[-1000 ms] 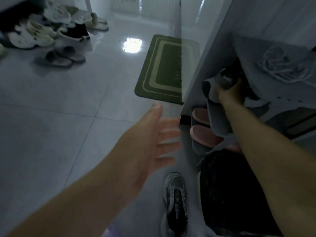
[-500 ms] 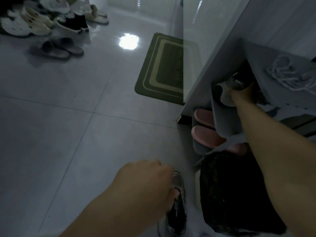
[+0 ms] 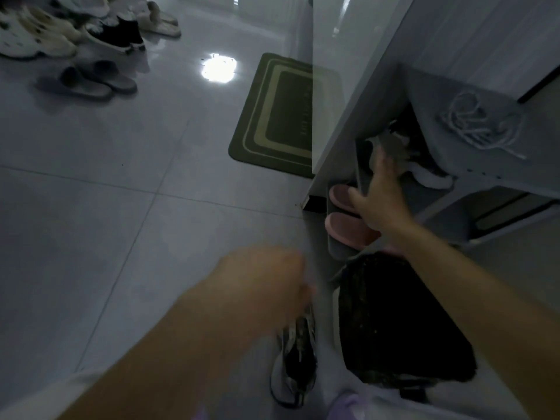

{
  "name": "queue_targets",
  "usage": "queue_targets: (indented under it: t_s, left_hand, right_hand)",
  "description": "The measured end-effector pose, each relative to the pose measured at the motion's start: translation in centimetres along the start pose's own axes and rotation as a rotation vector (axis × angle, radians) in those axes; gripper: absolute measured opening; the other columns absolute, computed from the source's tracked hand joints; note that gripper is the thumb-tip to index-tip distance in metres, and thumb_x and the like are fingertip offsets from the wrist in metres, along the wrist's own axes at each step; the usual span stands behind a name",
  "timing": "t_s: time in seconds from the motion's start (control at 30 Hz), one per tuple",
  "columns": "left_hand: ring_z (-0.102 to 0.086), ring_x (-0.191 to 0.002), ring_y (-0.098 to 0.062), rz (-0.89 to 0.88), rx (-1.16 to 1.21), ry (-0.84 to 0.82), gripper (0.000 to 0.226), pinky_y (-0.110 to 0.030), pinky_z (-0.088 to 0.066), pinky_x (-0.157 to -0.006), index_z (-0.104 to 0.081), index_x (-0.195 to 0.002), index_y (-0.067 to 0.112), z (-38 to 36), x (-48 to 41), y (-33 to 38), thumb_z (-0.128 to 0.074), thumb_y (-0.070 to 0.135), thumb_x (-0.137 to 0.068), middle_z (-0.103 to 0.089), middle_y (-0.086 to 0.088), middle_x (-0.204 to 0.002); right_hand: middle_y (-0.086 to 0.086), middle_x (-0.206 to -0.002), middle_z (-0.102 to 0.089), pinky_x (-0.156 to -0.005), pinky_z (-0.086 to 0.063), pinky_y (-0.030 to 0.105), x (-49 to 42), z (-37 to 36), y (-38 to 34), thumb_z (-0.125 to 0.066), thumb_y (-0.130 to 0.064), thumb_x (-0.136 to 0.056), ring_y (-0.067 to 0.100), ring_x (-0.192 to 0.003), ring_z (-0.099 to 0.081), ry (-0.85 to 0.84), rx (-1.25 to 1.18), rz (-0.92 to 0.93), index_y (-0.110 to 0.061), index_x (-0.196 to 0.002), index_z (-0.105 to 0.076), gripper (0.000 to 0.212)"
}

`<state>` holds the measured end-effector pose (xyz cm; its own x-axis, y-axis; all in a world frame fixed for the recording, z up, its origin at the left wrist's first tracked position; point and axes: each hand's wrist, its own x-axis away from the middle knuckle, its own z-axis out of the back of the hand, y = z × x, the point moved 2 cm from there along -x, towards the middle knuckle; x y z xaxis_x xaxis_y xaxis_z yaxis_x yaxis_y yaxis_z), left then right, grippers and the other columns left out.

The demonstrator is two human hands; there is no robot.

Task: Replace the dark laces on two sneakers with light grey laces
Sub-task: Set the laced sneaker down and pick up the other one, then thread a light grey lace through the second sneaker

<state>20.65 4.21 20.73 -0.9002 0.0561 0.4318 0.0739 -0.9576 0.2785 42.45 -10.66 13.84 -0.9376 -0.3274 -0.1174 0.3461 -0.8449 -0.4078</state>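
Reaching down over the tiled floor (image 3: 91,192), the left hand (image 3: 263,280) has dropped from its open, raised pose of a second ago and now sits low and blurred just above the grey-and-black sneaker (image 3: 295,356) standing on the floor. Its fingers look curled toward the shoe's collar, but the blur hides whether they actually grip it, so I cannot tell if that hand is closed on anything. That shoe has dark lacing, as far as the dim light shows, and it seems set out ready for work.

Further right, the right hand (image 3: 381,195) has changed more plainly. Half a second ago it was wrapped around the second sneaker (image 3: 424,165) inside the shoe cabinet (image 3: 363,86); now its fingers are spread and released, thumb near the pink slippers (image 3: 348,225) on the lower shelf, fingertips at the shelf edge beside that shoe, holding nothing. So the second sneaker remains in the cabinet, not yet brought out.

On the grey ledge (image 3: 485,165) at far right lies a loose coil of light grey laces (image 3: 475,125), untouched. By my judgement the task is only at the gathering stage: no dark lace has been pulled.
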Motion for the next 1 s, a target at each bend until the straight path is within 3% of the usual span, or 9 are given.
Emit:
queue_targets:
  t_s: [0.07, 0.17, 0.27, 0.4, 0.53, 0.7, 0.8, 0.87, 1.0]
  left_hand:
    - [-0.049, -0.119, -0.027, 0.043, -0.026, 0.008, 0.044, -0.037, -0.043, -0.095, -0.042, -0.13, 0.021, 0.4, -0.4, -0.7, -0.036, 0.048, -0.096, -0.049, -0.005, -0.132]
    - [-0.047, -0.123, -0.027, 0.088, -0.02, 0.033, 0.048, -0.037, -0.04, -0.102, -0.042, -0.133, 0.019, 0.5, -0.2, -1.3, -0.038, 0.048, -0.095, -0.048, -0.005, -0.137]
    - [-0.044, -0.126, -0.026, 0.125, 0.01, 0.024, 0.051, -0.033, -0.034, -0.102, -0.042, -0.136, 0.017, 0.4, 0.3, -1.5, -0.041, 0.048, -0.095, -0.046, -0.004, -0.139]
    - [-0.049, -0.121, -0.027, 0.178, -0.036, 0.026, 0.056, -0.037, -0.037, -0.101, -0.043, -0.136, 0.021, 0.1, 0.8, -2.3, -0.042, 0.053, -0.09, -0.05, -0.002, -0.137]
    - [-0.054, -0.116, -0.021, 0.204, -0.032, 0.017, 0.054, -0.033, -0.04, -0.099, -0.043, -0.134, 0.028, -0.1, 1.4, -2.4, -0.041, 0.056, -0.088, -0.053, 0.003, -0.133]
    - [-0.052, -0.117, -0.013, 0.209, -0.03, -0.014, 0.053, -0.03, -0.041, -0.099, -0.038, -0.134, 0.035, 0.0, 1.1, -2.0, -0.037, 0.059, -0.087, -0.051, 0.011, -0.132]
    - [-0.051, -0.119, -0.011, 0.181, -0.057, -0.031, 0.052, -0.028, -0.04, -0.099, -0.036, -0.136, 0.035, -0.3, 0.6, -1.8, -0.036, 0.059, -0.089, -0.049, 0.012, -0.135]
    - [-0.051, -0.119, -0.013, 0.171, -0.093, -0.057, 0.053, -0.029, -0.041, -0.098, -0.035, -0.137, 0.033, -0.5, 0.5, -1.8, -0.034, 0.058, -0.091, -0.049, 0.009, -0.135]
    - [-0.053, -0.113, -0.017, 0.157, -0.132, -0.085, 0.05, -0.035, -0.045, -0.095, -0.039, -0.133, 0.027, -0.7, 0.7, -1.2, -0.034, 0.056, -0.093, -0.054, 0.004, -0.127]
  right_hand:
    - [0.009, -0.157, -0.011, -0.112, -0.025, 0.033, 3.8, -1.8, -0.5, -0.06, -0.02, -0.086, 0.022, -0.143, -0.014, -0.038, 0.095, 0.195, -0.017, -0.149, -0.015, 0.078]
    - [0.012, -0.157, -0.014, -0.109, -0.031, 0.039, 9.9, -5.0, 0.2, -0.057, -0.016, -0.084, 0.027, -0.143, -0.019, -0.304, 0.272, 0.387, -0.019, -0.148, -0.022, 0.073]
    - [0.012, -0.156, -0.015, -0.108, -0.03, 0.038, 16.0, -8.1, 2.0, -0.052, -0.019, -0.088, 0.029, -0.14, -0.023, -0.635, 0.361, 0.276, -0.019, -0.146, -0.026, 0.064]
    - [0.013, -0.131, -0.048, -0.089, -0.047, 0.039, 23.1, -13.9, 5.0, -0.05, -0.023, -0.087, 0.034, -0.114, -0.053, -0.865, 0.346, 0.079, -0.012, -0.126, -0.046, 0.041]
    - [0.013, -0.137, -0.045, -0.098, -0.043, 0.036, 28.2, -19.3, 6.8, -0.058, -0.025, -0.088, 0.031, -0.12, -0.05, -1.132, 0.173, -0.19, -0.012, -0.137, -0.037, 0.055]
    - [0.011, -0.14, -0.04, -0.101, -0.039, 0.033, 29.7, -22.2, 7.2, -0.05, -0.022, -0.093, 0.028, -0.122, -0.047, -1.08, 0.157, -0.347, -0.013, -0.136, -0.04, 0.045]
    - [0.011, -0.13, -0.045, -0.083, -0.041, 0.03, 30.7, -22.1, 6.6, -0.04, -0.013, -0.094, 0.027, -0.111, -0.052, -0.919, 0.146, -0.336, -0.013, -0.118, -0.05, 0.026]
    - [0.009, -0.122, -0.048, -0.071, -0.034, 0.027, 30.2, -21.3, 6.3, -0.04, -0.013, -0.093, 0.027, -0.104, -0.053, -0.812, 0.094, -0.308, -0.019, -0.096, -0.048, 0.01]
    - [0.006, -0.112, -0.051, -0.067, -0.031, 0.029, 28.1, -18.3, 4.7, -0.046, -0.022, -0.093, 0.025, -0.097, -0.053, -0.586, 0.034, -0.211, -0.02, -0.084, -0.039, 0.012]
